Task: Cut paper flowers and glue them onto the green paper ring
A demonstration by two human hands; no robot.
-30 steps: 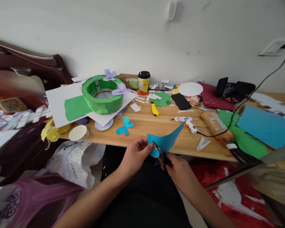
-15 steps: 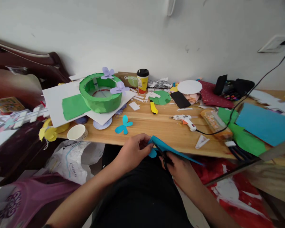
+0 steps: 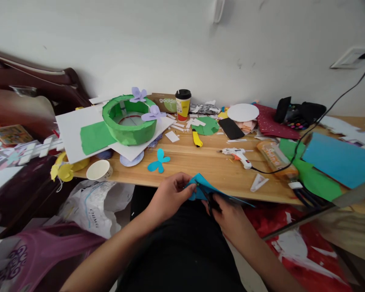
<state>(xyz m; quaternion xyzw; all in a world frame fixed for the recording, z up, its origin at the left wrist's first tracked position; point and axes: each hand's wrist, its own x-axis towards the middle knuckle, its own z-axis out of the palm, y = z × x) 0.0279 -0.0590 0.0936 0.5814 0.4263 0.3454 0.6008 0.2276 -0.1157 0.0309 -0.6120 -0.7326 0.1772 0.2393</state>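
Note:
Over the table's front edge, my left hand (image 3: 175,194) pinches a sheet of blue paper (image 3: 202,181) between thumb and fingers. My right hand (image 3: 226,209) is closed round the black handles of scissors (image 3: 213,204), whose blades lie against the paper close to my left thumb. Part of the blades is hidden by the paper. A blue paper flower (image 3: 159,160) with rounded petals lies on the wooden table (image 3: 182,160) beyond my left hand. Farther left stands a green paper ring (image 3: 130,132) with purple paper butterfly-like shapes (image 3: 154,113) on its rim.
A hot glue gun (image 3: 239,156), its cord running to the wall socket, lies right of centre. Behind are a yellow utility knife (image 3: 197,138), a lidded cup (image 3: 183,104) and a black phone (image 3: 231,128). A white paper cup (image 3: 99,170) stands at the left front edge.
The blue paper has turned and shifted slightly in my hands, and its lower rounded part no longer shows below my left fingers. The things on the table have not moved.

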